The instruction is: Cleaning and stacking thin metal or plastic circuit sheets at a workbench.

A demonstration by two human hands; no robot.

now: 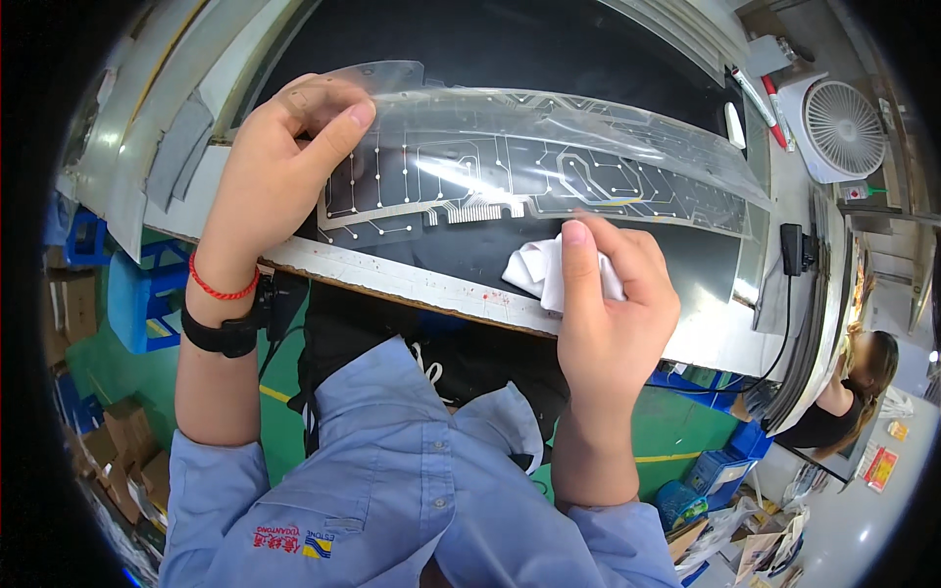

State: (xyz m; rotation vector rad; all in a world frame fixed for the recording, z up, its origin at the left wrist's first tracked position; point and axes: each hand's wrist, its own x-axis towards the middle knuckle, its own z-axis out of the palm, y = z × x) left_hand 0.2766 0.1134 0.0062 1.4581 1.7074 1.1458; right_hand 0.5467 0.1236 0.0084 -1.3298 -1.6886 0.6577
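A long clear film sheet with printed silver circuit lines (421, 176) lies over the black work surface, and part of it lifts and curls with bright reflections. At its left end my left hand (284, 147) is closed, gripping the film's raised edge between thumb and fingers. My right hand (622, 294) is closed at the film's near edge, thumb and forefinger brought together. A bunched white cloth (531, 267) shows behind and around that thumb, seemingly held in the hand. The lower fingers of my right hand are hidden.
The white table edge (412, 284) runs close in front of me. A small white fan (845, 127), markers (760, 106) and a black cable plug (797, 250) sit at right. Another person (853, 392) is beyond. Cardboard boxes (127, 441) and a blue stool (137, 299) stand at left.
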